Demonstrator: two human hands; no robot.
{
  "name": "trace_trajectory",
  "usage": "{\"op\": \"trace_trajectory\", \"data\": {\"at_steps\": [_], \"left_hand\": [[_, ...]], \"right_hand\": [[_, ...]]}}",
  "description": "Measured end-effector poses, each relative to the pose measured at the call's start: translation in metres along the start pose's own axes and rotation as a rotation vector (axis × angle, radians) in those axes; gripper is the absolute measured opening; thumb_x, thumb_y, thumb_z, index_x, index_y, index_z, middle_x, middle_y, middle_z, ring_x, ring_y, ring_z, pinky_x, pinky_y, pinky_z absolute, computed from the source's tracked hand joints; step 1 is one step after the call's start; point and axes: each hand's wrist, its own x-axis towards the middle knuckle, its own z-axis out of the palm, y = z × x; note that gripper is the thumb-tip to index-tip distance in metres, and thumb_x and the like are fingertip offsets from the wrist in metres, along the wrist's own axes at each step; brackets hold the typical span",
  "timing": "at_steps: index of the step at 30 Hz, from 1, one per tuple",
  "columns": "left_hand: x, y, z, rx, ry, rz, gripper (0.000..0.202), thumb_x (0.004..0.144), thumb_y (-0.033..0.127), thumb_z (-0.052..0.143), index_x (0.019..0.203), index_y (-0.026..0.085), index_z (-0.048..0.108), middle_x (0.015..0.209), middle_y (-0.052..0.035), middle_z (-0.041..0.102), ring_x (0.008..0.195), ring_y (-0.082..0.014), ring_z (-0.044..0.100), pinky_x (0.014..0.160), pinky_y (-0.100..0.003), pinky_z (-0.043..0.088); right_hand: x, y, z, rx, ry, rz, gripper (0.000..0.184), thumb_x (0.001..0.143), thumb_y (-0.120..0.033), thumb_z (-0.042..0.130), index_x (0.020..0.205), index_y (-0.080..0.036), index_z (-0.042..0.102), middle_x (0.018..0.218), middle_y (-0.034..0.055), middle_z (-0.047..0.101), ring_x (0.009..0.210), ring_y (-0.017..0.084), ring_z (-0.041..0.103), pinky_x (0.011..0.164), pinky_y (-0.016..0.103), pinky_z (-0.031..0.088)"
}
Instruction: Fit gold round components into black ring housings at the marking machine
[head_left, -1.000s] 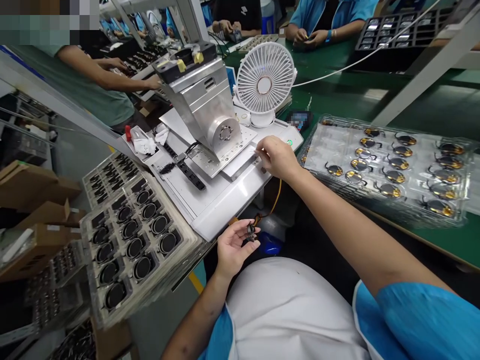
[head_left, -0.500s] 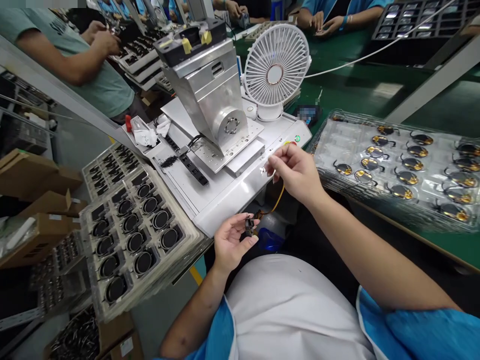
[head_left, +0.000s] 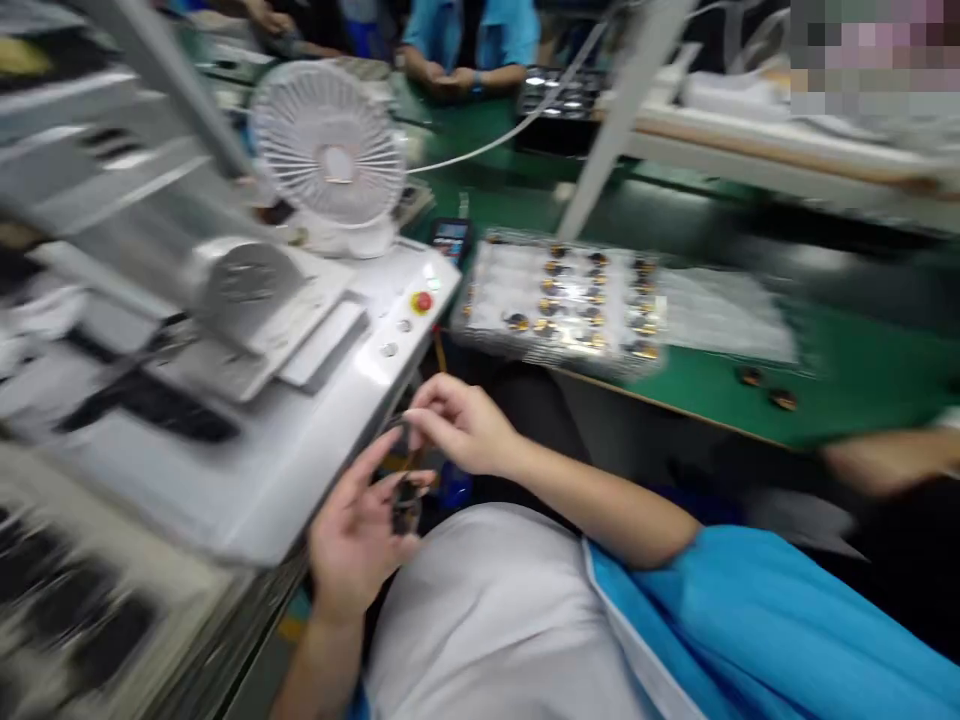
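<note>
Green tabletop (head_left: 847, 375) past white console (head_left: 375, 330), blister tray (head_left: 562, 300) lying on it. Left hand (head_left: 356, 545) spread around small dark part (head_left: 406, 505); right hand (head_left: 459, 425) just above, fingers curled; both grips too blurred to tell.

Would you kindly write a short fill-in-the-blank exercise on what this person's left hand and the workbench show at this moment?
The person's left hand is turned palm ____ beneath a small dark part.
The round stop button on the white console is ____.
The bench surface under the clear plastic tray is ____.

Missing words: up; red; green.
</note>
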Motion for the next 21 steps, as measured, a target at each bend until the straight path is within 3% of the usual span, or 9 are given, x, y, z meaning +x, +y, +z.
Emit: {"op": "trace_trajectory", "data": {"at_steps": [4,6,10,13,15,18,21], "left_hand": [[0.004,-0.001,0.005,0.103,0.081,-0.103,0.077,0.060,0.033,0.095,0.133,0.030,0.071,0.140,-0.0037,0.070,0.098,-0.0305,0.077,0.087,-0.041,0.069],[0.006,-0.004,0.005,0.135,0.077,-0.137,0.078,0.058,0.032,0.094,0.132,0.030,0.071,0.136,-0.0027,0.073,0.096,-0.0328,0.077,0.088,-0.045,0.069],[0.007,-0.003,0.003,0.099,-0.027,-0.191,0.079,0.056,0.034,0.096,0.131,0.026,0.072,0.134,-0.0059,0.073,0.092,-0.0273,0.078,0.084,-0.034,0.069],[0.007,-0.001,0.004,0.052,-0.065,-0.228,0.082,0.056,0.045,0.097,0.130,0.022,0.073,0.140,-0.0117,0.069,0.092,-0.0261,0.078,0.078,-0.028,0.068],[0.006,-0.001,0.007,-0.011,-0.092,-0.247,0.087,0.054,0.054,0.097,0.130,0.020,0.073,0.141,-0.0157,0.068,0.088,-0.0252,0.078,0.073,-0.027,0.067],[0.005,-0.003,0.014,-0.139,-0.159,-0.261,0.089,0.054,0.060,0.095,0.130,0.019,0.073,0.138,-0.0194,0.069,0.081,-0.0226,0.077,0.067,-0.025,0.065],[0.004,-0.003,0.019,-0.211,-0.216,-0.250,0.088,0.057,0.062,0.093,0.131,0.020,0.073,0.139,-0.0209,0.067,0.080,-0.0232,0.077,0.062,-0.025,0.064]], "right_hand": [[0.003,0.010,-0.015,-0.070,-0.029,-0.054,0.031,0.089,-0.041,0.079,0.090,-0.020,0.057,0.076,-0.0020,0.069,0.069,0.012,0.066,0.066,0.021,0.052],[0.003,0.013,-0.027,-0.160,-0.021,-0.102,0.026,0.087,-0.032,0.082,0.095,-0.019,0.061,0.080,-0.0018,0.069,0.071,0.011,0.064,0.068,0.020,0.051],[-0.005,0.007,-0.046,-0.300,-0.090,-0.254,0.007,0.094,-0.021,0.071,0.094,-0.018,0.066,0.090,0.0031,0.073,0.079,0.013,0.066,0.075,0.022,0.052],[-0.015,0.002,-0.055,-0.276,-0.093,-0.432,0.012,0.097,-0.022,0.066,0.086,-0.017,0.067,0.090,0.0071,0.074,0.083,0.016,0.069,0.077,0.026,0.054],[-0.022,0.000,-0.057,-0.231,-0.053,-0.478,0.014,0.097,-0.023,0.064,0.084,-0.017,0.069,0.086,0.0074,0.074,0.080,0.016,0.069,0.075,0.027,0.055],[-0.033,-0.001,-0.056,-0.149,0.004,-0.414,0.014,0.095,-0.025,0.068,0.083,-0.018,0.071,0.084,0.0072,0.073,0.075,0.017,0.068,0.069,0.028,0.054],[-0.040,0.000,-0.055,0.004,0.013,-0.181,0.019,0.091,-0.033,0.074,0.082,-0.017,0.069,0.074,0.0036,0.068,0.059,0.013,0.059,0.054,0.025,0.048]]}}
